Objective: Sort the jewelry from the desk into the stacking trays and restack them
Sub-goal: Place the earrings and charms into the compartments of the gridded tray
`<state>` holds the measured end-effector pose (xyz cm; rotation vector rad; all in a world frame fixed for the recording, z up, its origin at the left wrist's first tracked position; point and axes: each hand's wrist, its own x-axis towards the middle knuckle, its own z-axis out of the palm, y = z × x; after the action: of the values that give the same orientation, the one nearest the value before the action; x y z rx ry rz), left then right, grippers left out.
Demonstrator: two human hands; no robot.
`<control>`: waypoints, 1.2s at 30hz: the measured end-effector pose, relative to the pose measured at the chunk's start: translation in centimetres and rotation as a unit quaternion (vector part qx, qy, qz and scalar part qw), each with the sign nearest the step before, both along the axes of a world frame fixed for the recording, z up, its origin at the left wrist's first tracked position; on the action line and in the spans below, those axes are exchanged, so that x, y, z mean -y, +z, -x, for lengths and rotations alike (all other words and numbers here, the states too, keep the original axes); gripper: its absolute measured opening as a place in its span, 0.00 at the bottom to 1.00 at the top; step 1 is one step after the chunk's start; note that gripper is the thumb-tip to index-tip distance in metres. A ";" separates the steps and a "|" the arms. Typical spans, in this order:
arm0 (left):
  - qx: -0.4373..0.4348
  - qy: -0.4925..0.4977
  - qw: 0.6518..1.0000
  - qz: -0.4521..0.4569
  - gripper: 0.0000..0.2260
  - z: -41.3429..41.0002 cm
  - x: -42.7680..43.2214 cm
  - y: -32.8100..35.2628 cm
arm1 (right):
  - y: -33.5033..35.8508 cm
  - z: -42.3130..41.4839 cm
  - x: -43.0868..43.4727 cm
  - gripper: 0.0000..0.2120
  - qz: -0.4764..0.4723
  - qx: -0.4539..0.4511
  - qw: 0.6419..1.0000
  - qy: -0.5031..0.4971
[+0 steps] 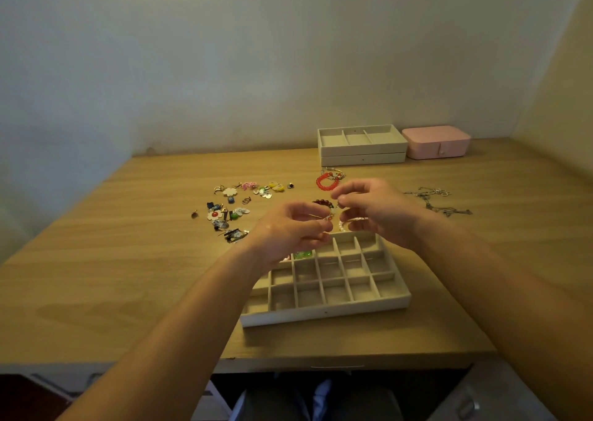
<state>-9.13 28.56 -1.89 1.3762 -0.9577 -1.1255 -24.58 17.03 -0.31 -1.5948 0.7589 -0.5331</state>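
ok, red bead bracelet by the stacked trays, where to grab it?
Probably from above: pinch the left arc of the red bead bracelet, one finger inside the loop, one outside. It lies flat and open on the desk; another bracelet crowds its far right side.

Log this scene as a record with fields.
left hand: pinches bracelets
right hand: pinches same bracelets
grid tray: under hands; green beads in one cell
stacked trays: far, two
pink box: right of stack
charms: left of hands
chains: right of hands
red bracelet: beyond hands
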 end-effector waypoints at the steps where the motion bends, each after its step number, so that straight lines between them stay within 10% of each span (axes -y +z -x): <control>1: 0.020 0.004 1.000 0.001 0.09 0.0 0.0 -0.1 | -0.1 0.0 0.1 0.06 0.021 -0.015 1.000 -0.002; 21: 0.566 0.069 0.821 0.002 0.07 0.4 -0.5 -2.1 | -2.4 -1.7 0.0 0.05 0.325 -0.213 0.921 0.016; 36: 0.584 0.016 0.811 -0.035 0.05 0.3 -0.1 -1.8 | -3.3 -2.0 0.3 0.03 0.338 -0.217 0.915 0.038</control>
<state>-9.48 28.68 -3.72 2.1653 -1.7211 -0.1444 -22.58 16.69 -3.56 -2.4348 0.8867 -0.4032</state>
